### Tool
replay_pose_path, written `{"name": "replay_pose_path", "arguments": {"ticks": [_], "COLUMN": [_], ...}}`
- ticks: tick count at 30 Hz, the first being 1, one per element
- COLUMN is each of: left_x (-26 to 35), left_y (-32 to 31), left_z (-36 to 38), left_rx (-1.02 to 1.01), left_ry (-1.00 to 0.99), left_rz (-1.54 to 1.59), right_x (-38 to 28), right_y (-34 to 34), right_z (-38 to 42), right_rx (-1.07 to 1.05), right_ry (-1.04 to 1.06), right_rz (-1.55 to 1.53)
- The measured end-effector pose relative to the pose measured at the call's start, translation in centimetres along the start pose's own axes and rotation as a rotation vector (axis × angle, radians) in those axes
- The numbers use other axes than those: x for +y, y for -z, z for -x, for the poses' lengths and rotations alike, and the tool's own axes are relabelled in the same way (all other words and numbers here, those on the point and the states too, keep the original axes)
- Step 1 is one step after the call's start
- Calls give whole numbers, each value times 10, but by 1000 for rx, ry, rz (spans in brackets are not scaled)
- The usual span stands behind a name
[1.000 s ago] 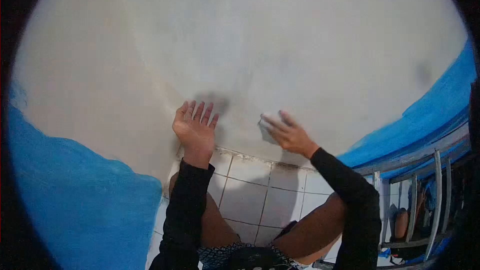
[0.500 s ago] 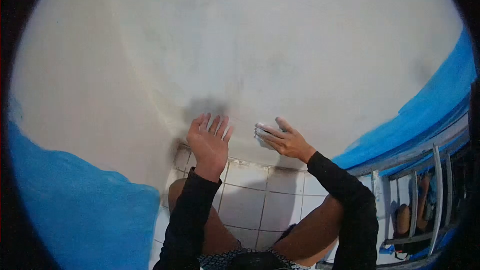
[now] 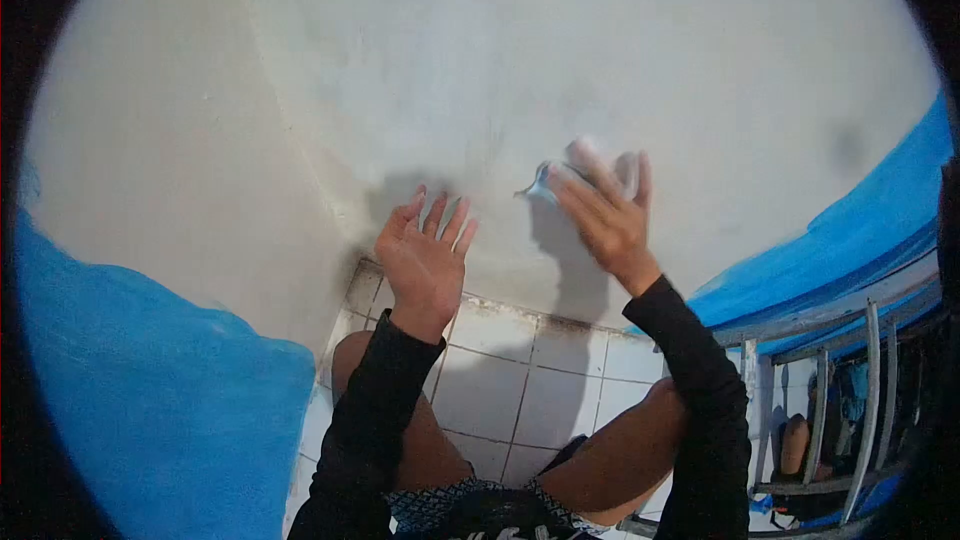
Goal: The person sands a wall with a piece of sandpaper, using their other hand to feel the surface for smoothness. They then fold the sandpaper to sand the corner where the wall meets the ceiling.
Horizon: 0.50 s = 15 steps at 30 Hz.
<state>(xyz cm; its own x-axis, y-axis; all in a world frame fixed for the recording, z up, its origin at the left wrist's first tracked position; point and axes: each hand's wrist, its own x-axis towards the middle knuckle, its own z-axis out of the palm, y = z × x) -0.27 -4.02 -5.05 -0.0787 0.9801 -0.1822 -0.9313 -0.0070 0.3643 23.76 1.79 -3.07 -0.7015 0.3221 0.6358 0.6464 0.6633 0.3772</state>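
Observation:
My left hand [image 3: 425, 255] is held out with its palm up and fingers spread, nothing in it, close to the lower part of the whitish wall [image 3: 450, 70]. Its shadow falls on the wall beside the fingertips. Against the same wall, to the right, my right hand [image 3: 605, 215] lies with fingers stretched over a thin, pale bluish-white sheet [image 3: 542, 180]. The sheet's edge sticks out left of the fingers, and the rest is hidden under the hand. Its exact kind I cannot make out. Whitish dust seems to coat the right fingertips, which are blurred.
Blue paint covers the lower left wall [image 3: 160, 380] and a band [image 3: 850, 200] on the right. White floor tiles [image 3: 485, 390] lie between my bent legs. A metal ladder-like frame [image 3: 870, 410] stands at the lower right, with several items behind it.
My right hand has moved up and slightly right along the wall with the sheet, its fingers now pointing upward. My left hand has risen a little, still open.

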Motion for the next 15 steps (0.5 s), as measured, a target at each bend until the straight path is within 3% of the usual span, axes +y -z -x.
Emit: {"name": "replay_pose_path", "arguments": {"ticks": [3,6,12,15], "left_x": [4,6,4,2], "left_y": [-5,-6,-3,-8], "left_z": [-2,0,0,-1], "left_rx": [10,16,-26,-4], "left_ry": [33,45,54,67], "left_rz": [9,21,49,13], "right_x": [-5,-21,-2,-11], "right_y": [-6,-25,21,-4], "right_z": [13,37,-13,19], "right_rx": [34,-212,6,-70], "right_ry": [-5,122,-64,15], "right_rz": [135,-37,52,-69]}}
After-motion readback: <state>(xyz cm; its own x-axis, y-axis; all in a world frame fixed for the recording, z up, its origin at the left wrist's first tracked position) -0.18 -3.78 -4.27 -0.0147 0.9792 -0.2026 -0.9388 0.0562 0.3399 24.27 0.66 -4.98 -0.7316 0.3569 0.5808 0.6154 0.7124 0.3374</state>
